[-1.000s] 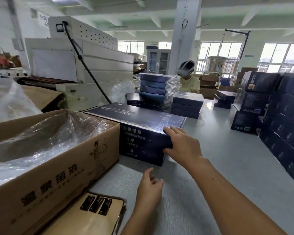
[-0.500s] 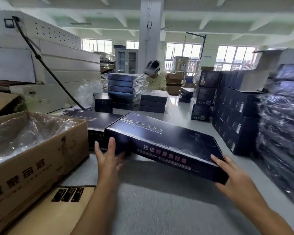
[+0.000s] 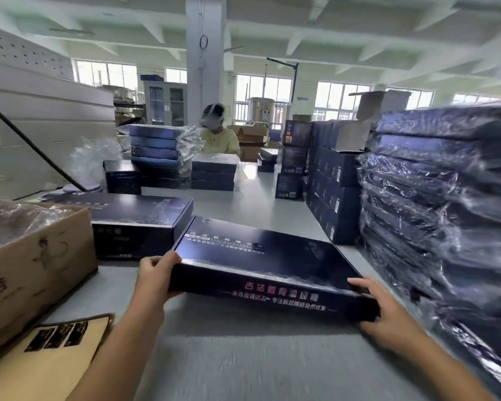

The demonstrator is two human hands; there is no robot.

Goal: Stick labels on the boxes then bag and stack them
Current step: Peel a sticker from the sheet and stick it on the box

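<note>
- I hold one dark box (image 3: 261,264) by its two ends, just over the grey table (image 3: 243,360).
- My left hand (image 3: 156,276) grips the left corner. Its fingers (image 3: 164,260) curl over the top edge, close together.
- My right hand (image 3: 388,316) grips the right corner. The thumb lies on top. The other fingers wrap the end, and I cannot see their tips.
- I think this box is up for its label. I cannot tell if one is on it.
- Next I should lay the box flat and free my left hand.
- The label sheet (image 3: 55,337) lies below and left of my left fingers. I would pinch one label and peel it slowly.
- The bags sit in the brown carton (image 3: 41,256), left of those fingers.
- The bagged stack (image 3: 446,212) stands just past my right fingers.
</note>
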